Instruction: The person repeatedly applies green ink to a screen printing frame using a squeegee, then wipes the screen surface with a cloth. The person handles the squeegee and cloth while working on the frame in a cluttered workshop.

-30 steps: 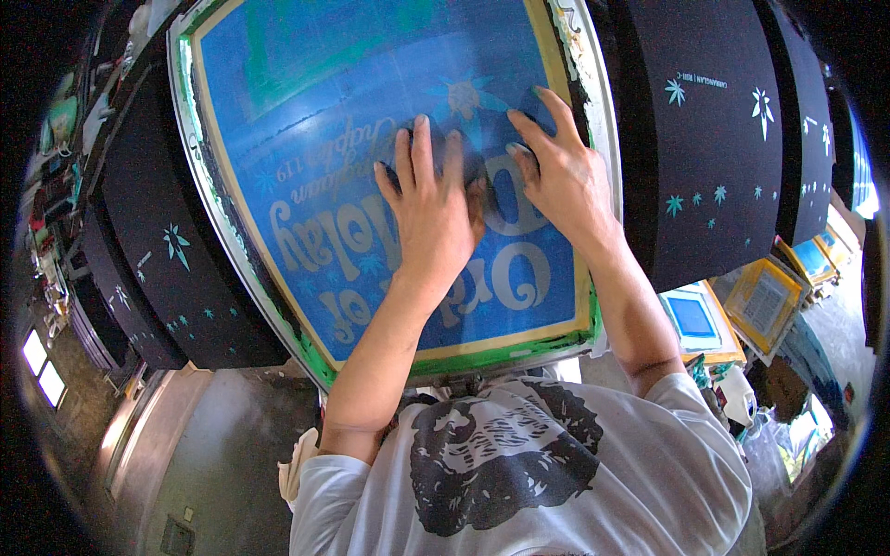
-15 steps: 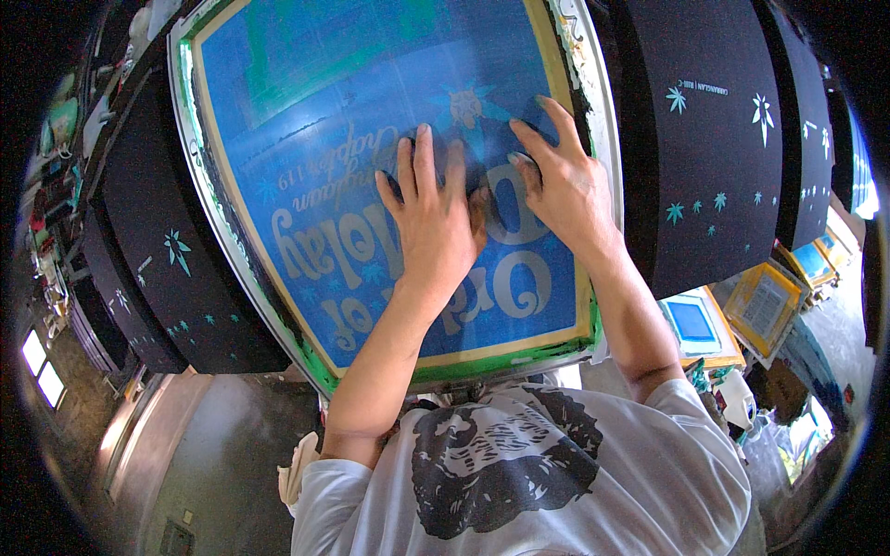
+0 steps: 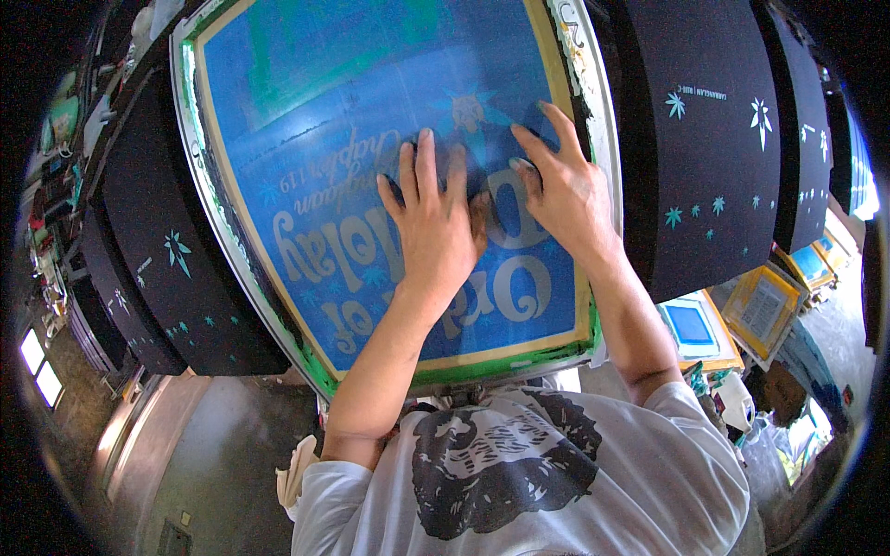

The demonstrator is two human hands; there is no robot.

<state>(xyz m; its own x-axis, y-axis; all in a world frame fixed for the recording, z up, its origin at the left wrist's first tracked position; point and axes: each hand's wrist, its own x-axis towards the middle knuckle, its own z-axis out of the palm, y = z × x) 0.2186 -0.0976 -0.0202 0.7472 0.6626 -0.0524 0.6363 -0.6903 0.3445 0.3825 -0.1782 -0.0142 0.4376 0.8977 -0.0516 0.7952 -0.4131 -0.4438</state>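
A rectangular printing screen [image 3: 352,222] of smooth blue mesh [image 3: 371,88] and paint-crusted rim [image 3: 580,56] lies before the person between black fabric panels [image 3: 714,162], the left hand [image 3: 436,227] and right hand [image 3: 570,190] resting on it, fingers [image 3: 425,167] loosely splayed.

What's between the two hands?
In the head view, a strip of blue mesh with part of a large pale letter lies between the left hand and right hand.

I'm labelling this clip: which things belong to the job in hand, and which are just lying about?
Job: left hand, right hand, rectangular blue mesh screen beneath them, its green-smeared white frame; perhaps black panels with teal leaf prints.

Apparently lying about: yellow-edged grey rectangular panel; white rectangular panel with blue centre.
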